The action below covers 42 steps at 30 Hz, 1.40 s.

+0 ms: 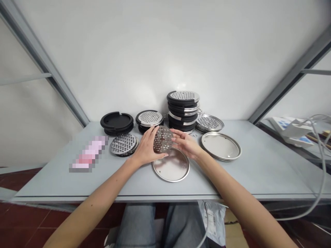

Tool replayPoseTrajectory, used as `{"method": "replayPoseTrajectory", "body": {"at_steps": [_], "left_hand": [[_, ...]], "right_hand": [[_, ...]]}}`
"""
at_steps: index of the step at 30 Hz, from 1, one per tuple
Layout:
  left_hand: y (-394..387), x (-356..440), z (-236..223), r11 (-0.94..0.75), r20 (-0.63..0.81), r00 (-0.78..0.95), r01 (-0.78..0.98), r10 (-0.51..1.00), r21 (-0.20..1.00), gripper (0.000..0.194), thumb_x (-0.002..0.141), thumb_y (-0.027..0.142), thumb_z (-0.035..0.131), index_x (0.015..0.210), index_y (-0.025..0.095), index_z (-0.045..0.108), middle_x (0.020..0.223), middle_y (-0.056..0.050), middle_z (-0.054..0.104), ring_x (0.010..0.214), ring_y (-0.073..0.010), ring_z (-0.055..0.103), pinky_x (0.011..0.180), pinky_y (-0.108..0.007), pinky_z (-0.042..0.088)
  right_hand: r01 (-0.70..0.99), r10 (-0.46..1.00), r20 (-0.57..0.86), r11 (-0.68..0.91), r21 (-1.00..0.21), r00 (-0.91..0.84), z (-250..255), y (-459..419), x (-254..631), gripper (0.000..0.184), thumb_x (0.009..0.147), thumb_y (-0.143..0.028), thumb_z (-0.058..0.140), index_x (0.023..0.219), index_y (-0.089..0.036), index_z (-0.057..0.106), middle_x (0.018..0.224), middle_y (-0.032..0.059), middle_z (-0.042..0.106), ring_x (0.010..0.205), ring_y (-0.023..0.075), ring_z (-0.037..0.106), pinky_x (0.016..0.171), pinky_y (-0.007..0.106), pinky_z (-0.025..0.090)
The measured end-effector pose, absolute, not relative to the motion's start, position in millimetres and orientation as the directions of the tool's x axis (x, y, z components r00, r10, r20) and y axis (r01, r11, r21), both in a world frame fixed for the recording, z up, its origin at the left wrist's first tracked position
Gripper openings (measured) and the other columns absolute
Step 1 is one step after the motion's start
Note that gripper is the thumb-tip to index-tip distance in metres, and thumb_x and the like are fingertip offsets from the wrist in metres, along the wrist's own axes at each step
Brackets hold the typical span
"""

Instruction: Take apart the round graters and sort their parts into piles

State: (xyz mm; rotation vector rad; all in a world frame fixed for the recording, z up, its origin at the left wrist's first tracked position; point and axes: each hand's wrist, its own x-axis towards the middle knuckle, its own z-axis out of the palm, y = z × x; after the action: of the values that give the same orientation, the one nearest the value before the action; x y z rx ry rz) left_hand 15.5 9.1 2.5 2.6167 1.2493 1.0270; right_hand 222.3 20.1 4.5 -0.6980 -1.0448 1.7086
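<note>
A round metal grater disc (162, 139) is held tilted up between my two hands. My left hand (147, 146) grips its left edge, fingers along the top and thumb reaching below it. At the right edge, my right hand (186, 142) has its fingers closed on the disc. Directly beneath lies a shallow round metal tray (173, 168), its far part hidden by the disc and hands. To the left of my left hand sits a stack of grater discs (122, 144). A stack of similar metal trays (221, 146) rests to the right of my right hand.
Along the back stand black rings (117, 122), a short stack topped by a grater (149, 118), a taller stack (183, 106) and graters set in trays (209, 123). A blurred pink object (89, 153) lies left. A white cable (322, 172) hangs at right.
</note>
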Motion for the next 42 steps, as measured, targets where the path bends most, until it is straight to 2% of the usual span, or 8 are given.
{"method": "replayPoseTrajectory", "body": {"at_steps": [6,10,13,16,20,26,35,42], "left_hand": [[9,13,6,-0.665,0.515,0.465,0.674,0.720,0.322,0.114,0.057,0.052,0.079,0.147,0.022,0.016,0.144,-0.014,0.035,0.132,-0.0343,0.034,0.109,-0.050,0.031],[6,13,8,-0.648,0.540,0.437,0.703,0.719,0.293,0.110,0.058,0.052,0.077,0.146,0.020,0.019,0.144,-0.015,0.035,0.131,-0.0352,0.034,0.109,-0.051,0.030],[2,8,14,-0.625,0.589,0.399,0.741,0.703,0.244,0.104,0.060,0.050,0.076,0.145,0.020,0.023,0.144,-0.015,0.033,0.131,-0.0353,0.032,0.110,-0.051,0.027],[-1,-9,23,-0.569,0.596,0.358,0.796,0.719,0.207,0.100,0.061,0.054,0.074,0.143,0.021,0.027,0.143,-0.015,0.034,0.130,-0.0358,0.032,0.109,-0.051,0.028],[0,-50,33,-0.328,0.472,0.203,0.924,0.858,0.199,0.095,0.060,0.061,0.070,0.139,0.021,0.036,0.134,-0.015,0.043,0.124,-0.0369,0.039,0.104,-0.049,0.033],[6,-95,42,0.005,0.189,-0.032,0.990,0.981,0.143,0.106,0.062,0.077,0.057,0.141,0.012,0.030,0.130,-0.021,0.048,0.120,-0.0419,0.044,0.096,-0.048,0.038],[11,-97,36,0.062,0.102,-0.078,0.986,0.992,0.153,0.103,0.057,0.084,0.051,0.130,0.011,0.041,0.122,-0.021,0.057,0.113,-0.0391,0.052,0.090,-0.043,0.041],[13,-95,28,0.052,0.100,-0.063,0.992,0.993,0.112,0.115,0.061,0.085,0.048,0.145,0.011,0.022,0.132,-0.024,0.049,0.119,-0.0440,0.047,0.091,-0.046,0.040]], "right_hand": [[-0.408,0.887,0.065,-0.145,-0.902,-0.458,3,18,224,0.046,0.070,-0.015,0.074,0.113,-0.022,0.061,0.111,0.0060,0.066,0.094,0.0161,0.064,0.085,0.032,0.053],[-0.397,0.897,0.034,-0.160,-0.904,-0.440,5,21,225,0.034,0.077,-0.028,0.070,0.110,-0.021,0.063,0.104,0.0065,0.067,0.088,0.0163,0.064,0.078,0.031,0.054],[-0.395,0.937,-0.025,-0.171,-0.903,-0.348,7,28,231,0.030,0.085,-0.041,0.059,0.105,-0.019,0.064,0.091,0.0059,0.067,0.078,0.0151,0.064,0.069,0.028,0.054],[-0.357,0.977,-0.098,-0.161,-0.920,-0.190,8,35,240,0.027,0.089,-0.040,0.053,0.099,-0.018,0.064,0.083,0.0046,0.066,0.070,0.0130,0.063,0.062,0.024,0.051],[-0.302,0.992,-0.080,-0.107,-0.947,-0.101,9,37,246,0.023,0.087,-0.036,0.054,0.097,-0.018,0.065,0.083,0.0043,0.065,0.068,0.0118,0.062,0.059,0.022,0.050],[-0.188,0.994,-0.023,-0.044,-0.981,-0.109,4,37,242,0.022,0.080,-0.035,0.061,0.094,-0.019,0.066,0.082,0.0035,0.065,0.067,0.0114,0.061,0.060,0.022,0.048],[-0.074,0.978,-0.037,-0.053,-0.996,-0.204,-6,39,240,0.029,0.077,-0.040,0.065,0.096,-0.018,0.067,0.083,0.0037,0.066,0.069,0.0122,0.062,0.064,0.025,0.049],[0.038,0.972,0.023,0.033,-0.999,-0.235,-6,38,238,0.032,0.078,-0.043,0.062,0.096,-0.017,0.065,0.084,0.0045,0.066,0.070,0.0135,0.062,0.064,0.026,0.048]]}}
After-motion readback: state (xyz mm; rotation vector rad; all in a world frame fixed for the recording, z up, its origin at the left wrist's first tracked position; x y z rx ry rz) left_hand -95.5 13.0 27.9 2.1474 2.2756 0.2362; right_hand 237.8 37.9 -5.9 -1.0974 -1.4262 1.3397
